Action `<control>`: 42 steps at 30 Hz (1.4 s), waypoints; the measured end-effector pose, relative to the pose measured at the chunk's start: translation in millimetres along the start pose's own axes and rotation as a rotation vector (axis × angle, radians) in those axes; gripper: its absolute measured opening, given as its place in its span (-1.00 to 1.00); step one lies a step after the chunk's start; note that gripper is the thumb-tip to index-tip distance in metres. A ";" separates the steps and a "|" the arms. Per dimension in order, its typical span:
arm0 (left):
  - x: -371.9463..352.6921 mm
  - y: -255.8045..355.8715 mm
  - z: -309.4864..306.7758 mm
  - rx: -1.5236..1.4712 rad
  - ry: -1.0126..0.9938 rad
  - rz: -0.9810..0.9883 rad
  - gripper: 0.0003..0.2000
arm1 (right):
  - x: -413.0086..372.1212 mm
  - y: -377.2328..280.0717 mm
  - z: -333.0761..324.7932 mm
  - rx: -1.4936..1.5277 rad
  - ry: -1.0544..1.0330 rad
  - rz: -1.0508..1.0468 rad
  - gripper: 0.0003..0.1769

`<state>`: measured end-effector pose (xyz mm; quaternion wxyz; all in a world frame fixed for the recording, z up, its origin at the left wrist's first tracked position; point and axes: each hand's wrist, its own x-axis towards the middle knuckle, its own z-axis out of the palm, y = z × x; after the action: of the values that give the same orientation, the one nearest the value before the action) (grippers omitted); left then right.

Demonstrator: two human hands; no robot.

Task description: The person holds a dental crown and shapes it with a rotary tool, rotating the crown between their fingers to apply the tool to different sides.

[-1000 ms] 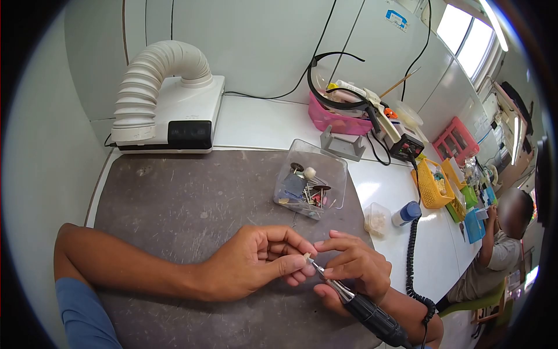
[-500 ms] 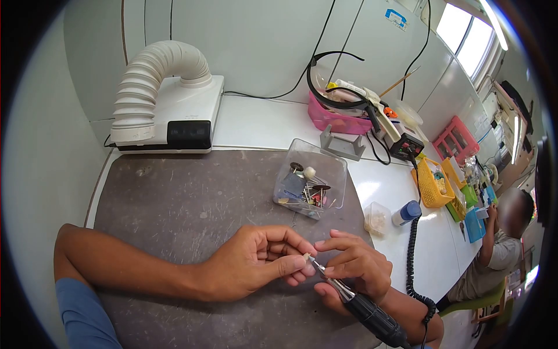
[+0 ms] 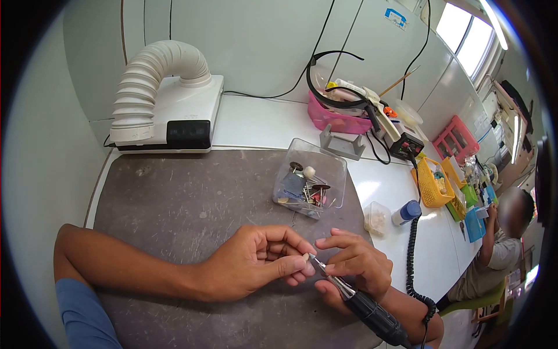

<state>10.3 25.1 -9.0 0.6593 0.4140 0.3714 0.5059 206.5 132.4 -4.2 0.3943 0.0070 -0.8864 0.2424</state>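
Note:
Between thumb and index finger, my left hand [image 3: 264,262] pinches a small pale, tooth-coloured piece [image 3: 306,256]. My right hand [image 3: 363,264] is closed around a rotary handpiece [image 3: 363,305] with a black body and silver nose. The handpiece's tip meets the pale piece at the left fingertips. From its rear end a cable runs off at the bottom right. Both hands are over the scratched dark mat [image 3: 174,198]. Just beyond them stands a clear plastic box [image 3: 340,200] of mounted discs, burs and polishing tips.
A white dust extractor [image 3: 197,104] with a ribbed hose stands at the back left. Behind the box are a grey metal stand [image 3: 343,145], a pink basket [image 3: 334,119] and a control unit [image 3: 407,145]. A small clear tub [image 3: 378,218] and blue-capped bottle [image 3: 407,213] sit right. Another person [image 3: 494,256] sits farther right.
Both hands stay in nearly the same place. The handpiece tip and the right fingers have shifted very slightly against the pale piece.

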 end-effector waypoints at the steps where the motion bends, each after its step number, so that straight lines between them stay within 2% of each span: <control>1: -0.1 0.4 0.1 0.006 0.001 -0.004 -0.79 | 0.1 -0.8 -0.1 0.000 0.000 0.001 -0.70; 42: 0.3 -0.3 -3.9 -0.012 -0.045 -0.028 -0.77 | -0.4 -2.7 -1.4 0.005 -0.036 -0.005 -0.67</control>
<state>7.0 26.0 -10.8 0.6771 0.4161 0.3592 0.4892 208.3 130.6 -2.5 0.3791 0.0144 -0.8926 0.2435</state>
